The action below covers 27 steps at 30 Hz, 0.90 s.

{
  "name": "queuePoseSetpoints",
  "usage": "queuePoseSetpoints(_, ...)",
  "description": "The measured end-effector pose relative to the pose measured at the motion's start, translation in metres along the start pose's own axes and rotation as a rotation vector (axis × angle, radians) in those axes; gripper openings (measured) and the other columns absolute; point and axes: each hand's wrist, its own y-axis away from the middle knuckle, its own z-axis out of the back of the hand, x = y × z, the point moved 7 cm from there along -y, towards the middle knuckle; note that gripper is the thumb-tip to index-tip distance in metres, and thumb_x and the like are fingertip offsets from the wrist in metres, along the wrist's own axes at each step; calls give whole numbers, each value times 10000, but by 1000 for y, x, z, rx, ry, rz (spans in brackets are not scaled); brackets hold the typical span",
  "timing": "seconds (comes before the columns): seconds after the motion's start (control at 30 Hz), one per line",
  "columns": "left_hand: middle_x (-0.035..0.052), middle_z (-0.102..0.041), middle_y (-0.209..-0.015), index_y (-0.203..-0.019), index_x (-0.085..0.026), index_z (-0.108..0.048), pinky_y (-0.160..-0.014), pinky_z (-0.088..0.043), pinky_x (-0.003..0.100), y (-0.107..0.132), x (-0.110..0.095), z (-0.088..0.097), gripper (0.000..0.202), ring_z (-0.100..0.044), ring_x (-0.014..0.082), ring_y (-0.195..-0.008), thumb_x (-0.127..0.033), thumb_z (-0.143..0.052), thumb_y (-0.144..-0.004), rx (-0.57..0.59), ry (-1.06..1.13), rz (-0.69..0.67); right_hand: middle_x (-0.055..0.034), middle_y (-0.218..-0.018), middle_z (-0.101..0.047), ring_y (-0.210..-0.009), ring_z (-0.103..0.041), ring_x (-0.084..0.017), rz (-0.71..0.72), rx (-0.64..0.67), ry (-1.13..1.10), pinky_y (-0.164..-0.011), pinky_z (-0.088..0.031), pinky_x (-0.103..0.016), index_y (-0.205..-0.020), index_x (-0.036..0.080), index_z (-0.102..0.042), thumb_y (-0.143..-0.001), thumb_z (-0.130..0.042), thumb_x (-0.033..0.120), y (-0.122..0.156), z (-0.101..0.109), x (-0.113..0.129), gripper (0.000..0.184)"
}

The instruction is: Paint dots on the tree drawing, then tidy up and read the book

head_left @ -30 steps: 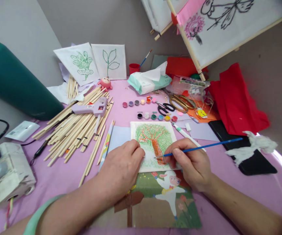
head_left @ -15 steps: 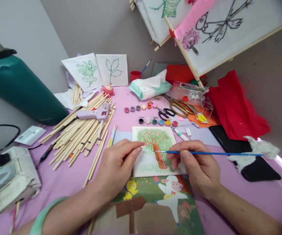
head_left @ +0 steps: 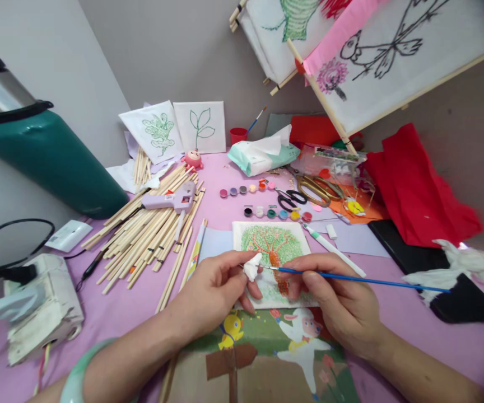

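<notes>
Between the thumb and fingers of my left hand [head_left: 225, 282] is a small crumpled white tissue [head_left: 252, 266]. My right hand [head_left: 336, 291] pinches a thin blue paintbrush [head_left: 363, 278], its tip pointing left and meeting the tissue. Beneath both hands lies a small white canvas [head_left: 246, 229] with a painted tree, green dotted leaves and an orange-brown trunk. Part of the trunk and the canvas's lower corners are hidden by my fingers. The canvas rests at the top of a larger picture [head_left: 263, 380] showing a lamb, a yellow chick and a signpost.
Small paint pots [head_left: 271, 214] stand in two rows behind the canvas, near scissors [head_left: 292, 198] and a wipes pack [head_left: 263, 158]. Wooden sticks [head_left: 141, 246] and a glue gun [head_left: 170, 198] lie left, beside a green bottle [head_left: 57, 151]. A black phone [head_left: 473, 305] lies right.
My left hand has turned, and the white tissue now shows in its fingers. The brush tip has moved from over the trunk to the tissue. The whole view has shifted slightly.
</notes>
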Motion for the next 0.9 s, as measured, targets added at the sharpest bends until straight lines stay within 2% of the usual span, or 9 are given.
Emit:
queuePoseSetpoints(0.1, -7, -656, -706, -1276, -164, -505, -611, -537, 267, -1, 3, -2, 476, -622, 101, -548, -89, -448, -809, 11, -20, -24, -15, -756, -631, -647, -615, -136, -2, 14, 44, -609, -510, -289, -1073, 234, -579, -923, -459, 176, 0, -1, -2, 201)
queuePoseSetpoints(0.17, 15, -665, -761, -1235, -161, -548, -618, -539, 269, -1, -1, -1, 431, -634, 114, -607, -118, -482, -810, -7, -91, -102, -21, -780, -636, -638, -610, -130, 3, 22, 59, -600, -508, -285, -1064, 228, -578, -922, -465, 180, -1, -2, -2, 188)
queuePoseSetpoints(0.27, 22, -664, -787, -1110, -175, -635, -633, -513, 255, 3, -13, 1, 292, -627, 119, -660, -173, -505, -848, -63, -350, -274, -28, -807, -640, -629, -607, -123, 13, 37, 61, -578, -506, -274, -1042, 220, -583, -920, -472, 191, -3, -3, 1, 167)
queuePoseSetpoints(0.37, -15, -621, -647, -950, -186, -679, -602, -452, 231, 8, -23, 1, 216, -577, 99, -586, -192, -470, -895, -114, -597, -382, -14, -746, -634, -611, -611, -121, 2, 36, 41, -550, -503, -259, -991, 207, -587, -922, -474, 210, -5, -5, 4, 132)
queuePoseSetpoints(0.5, -6, -614, -679, -851, -168, -666, -580, -397, 220, 12, -30, -1, 205, -548, 101, -613, -220, -475, -906, -146, -717, -464, -4, -701, -661, -541, -600, -104, -39, -10, -27, -509, -491, -236, -931, 200, -569, -931, -466, 240, -9, -5, 6, 110)
queuePoseSetpoints(0.63, -13, -606, -702, -843, -172, -649, -574, -374, 214, 10, -30, 4, 215, -533, 103, -632, -251, -463, -918, -183, -689, -439, 5, -713, -675, -481, -570, -82, -128, -110, -177, -462, -456, -209, -909, 206, -543, -932, -475, 276, -13, 3, -1, 100)
queuePoseSetpoints(0.73, -24, -568, -660, -789, -171, -616, -567, -354, 224, 7, -29, 13, 243, -506, 106, -609, -285, -451, -924, -273, -684, -369, 20, -690, -653, -467, -558, -82, -187, -235, -274, -445, -432, -206, -902, 211, -522, -923, -491, 309, -14, 15, -9, 105)
queuePoseSetpoints(0.83, -19, -545, -674, -771, -172, -576, -582, -338, 247, 6, -26, 19, 252, -495, 123, -631, -301, -428, -929, -330, -726, -302, 23, -679, -646, -464, -552, -80, -269, -250, -285, -452, -418, -207, -889, 210, -508, -919, -498, 338, -14, 17, -17, 132)
queuePoseSetpoints(0.9, -12, -540, -695, -776, -175, -554, -584, -328, 259, 5, -23, 18, 250, -495, 136, -656, -304, -408, -932, -321, -733, -269, 24, -675, -643, -471, -552, -76, -313, -232, -262, -464, -412, -205, -871, 205, -502, -918, -498, 350, -14, 15, -22, 152)
